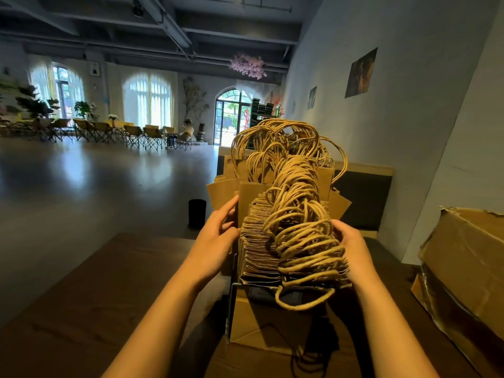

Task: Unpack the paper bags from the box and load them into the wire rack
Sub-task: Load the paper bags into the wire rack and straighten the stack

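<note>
A thick row of brown paper bags (259, 249) with twisted cord handles (300, 214) stands upright in a dark wire rack (231, 304) on the table in front of me. My left hand (218, 227) grips the left side of the bag row, thumb on top. Against the right side, beside the handles, my right hand (349, 241) holds the row with curled fingers. More bags stand further back in the same row. The torn cardboard box (463, 268) lies at the right edge of the table.
The dark wooden table (95, 296) stretches left of the rack. A black cylinder (197, 216) stands behind it. A grey wall runs along the right. Far behind lies an open hall floor with folding chairs (122, 132).
</note>
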`<action>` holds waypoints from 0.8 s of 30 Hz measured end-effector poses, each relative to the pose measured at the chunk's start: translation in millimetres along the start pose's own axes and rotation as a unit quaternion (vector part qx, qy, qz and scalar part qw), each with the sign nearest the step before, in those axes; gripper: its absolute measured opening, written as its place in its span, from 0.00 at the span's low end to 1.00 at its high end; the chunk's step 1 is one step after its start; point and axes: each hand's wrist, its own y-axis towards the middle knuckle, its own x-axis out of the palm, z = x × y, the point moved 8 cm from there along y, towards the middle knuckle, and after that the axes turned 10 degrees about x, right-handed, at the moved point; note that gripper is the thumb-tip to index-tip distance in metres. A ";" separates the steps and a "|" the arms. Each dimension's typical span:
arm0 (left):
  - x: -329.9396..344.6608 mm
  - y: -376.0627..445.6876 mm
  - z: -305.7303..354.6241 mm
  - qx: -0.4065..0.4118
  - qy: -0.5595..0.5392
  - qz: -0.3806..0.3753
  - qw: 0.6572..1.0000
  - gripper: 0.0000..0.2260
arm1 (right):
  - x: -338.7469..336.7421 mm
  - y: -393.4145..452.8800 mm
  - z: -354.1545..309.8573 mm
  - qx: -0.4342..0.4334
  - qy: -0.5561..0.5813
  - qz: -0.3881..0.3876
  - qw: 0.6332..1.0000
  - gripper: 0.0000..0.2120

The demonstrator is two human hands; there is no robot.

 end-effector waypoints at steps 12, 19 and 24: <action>-5.2 -0.4 -5.3 -0.009 -0.007 0.033 0.999 0.18 | -14.8 5.0 18.8 0.037 0.097 0.078 0.992 0.12; -6.5 -0.7 -9.3 -0.010 0.005 0.046 0.999 0.20 | -16.7 1.5 25.3 0.051 0.148 0.114 0.981 0.13; -4.9 -1.2 -13.8 -0.019 0.011 0.041 0.999 0.21 | -17.7 1.3 30.5 0.061 0.171 0.127 0.975 0.14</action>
